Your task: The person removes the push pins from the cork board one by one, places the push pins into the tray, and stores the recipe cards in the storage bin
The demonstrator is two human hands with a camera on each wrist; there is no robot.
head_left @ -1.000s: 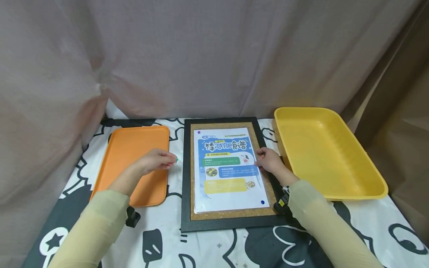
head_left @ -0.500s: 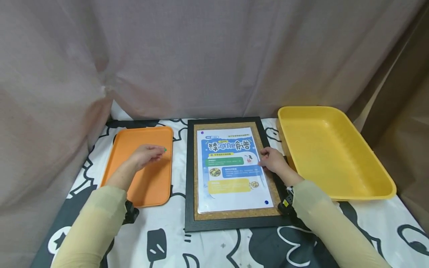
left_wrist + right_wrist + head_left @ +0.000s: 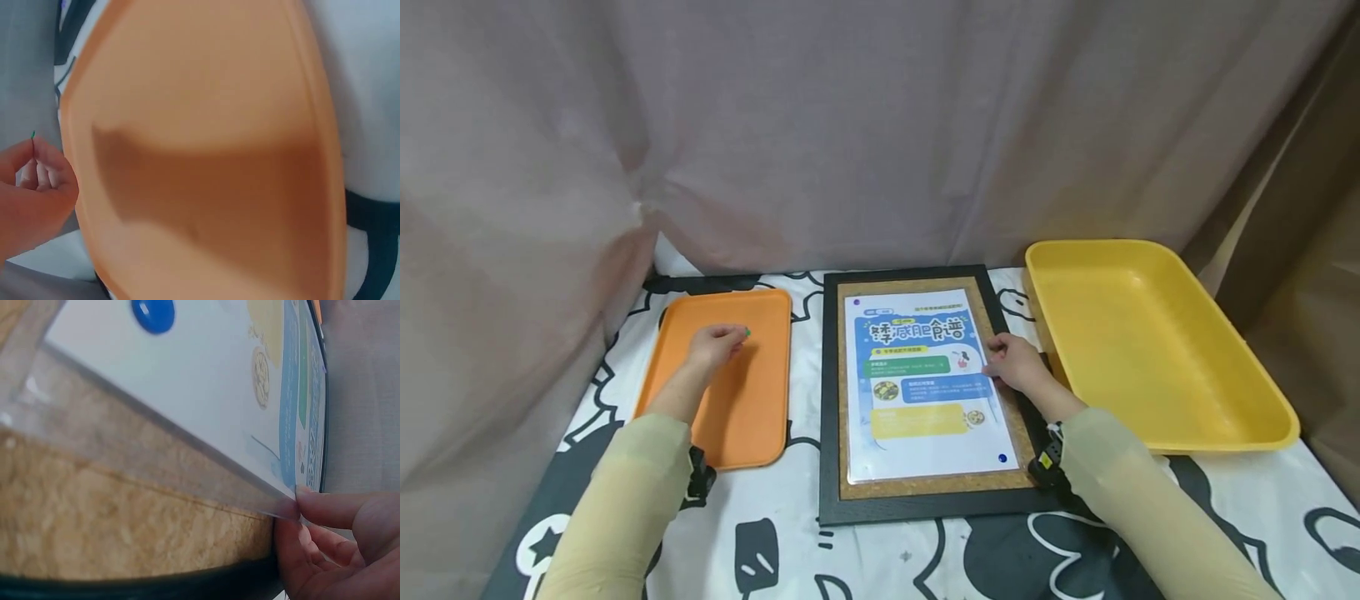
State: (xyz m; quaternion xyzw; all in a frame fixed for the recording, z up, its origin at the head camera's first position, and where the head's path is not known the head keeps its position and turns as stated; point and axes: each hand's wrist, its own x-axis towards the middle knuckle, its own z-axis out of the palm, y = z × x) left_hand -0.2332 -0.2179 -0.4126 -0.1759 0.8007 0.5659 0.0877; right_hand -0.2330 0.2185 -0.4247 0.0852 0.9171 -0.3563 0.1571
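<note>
Laminated recipe poster (image 3: 917, 396): located on the cork face (image 3: 940, 485) of a pinboard with a black frame (image 3: 940, 506), which rests on the patterned tablecloth (image 3: 801, 546) in front of the person. From where I stand, its long axis runs near to far, parallel with the longer sides of the frame; the printed title is at the far end, toward the curtain (image 3: 850, 125), so the text reads upright for the person. A purple pushpin (image 3: 857, 302) sits at the far left corner, and a blue pushpin (image 3: 1002, 458), with a smooth rounded head, at the near right corner. Right hand (image 3: 1018, 364): thumb and fingers closed together, pinching the clear margin at the poster's right long edge, thumb on the printed face and fingers beneath. Left hand (image 3: 711, 348): raised over the orange tray (image 3: 767, 400), thumb and fingertip pressed together on a small green item (image 3: 747, 332); only its green tip shows, too little to identify the rest. The tray lies left of the frame, apart from it, long axis also near to far, with the shadow of the left hand and arm across its floor. The yellow tub (image 3: 1180, 358) stands at the right, beside the frame.
</note>
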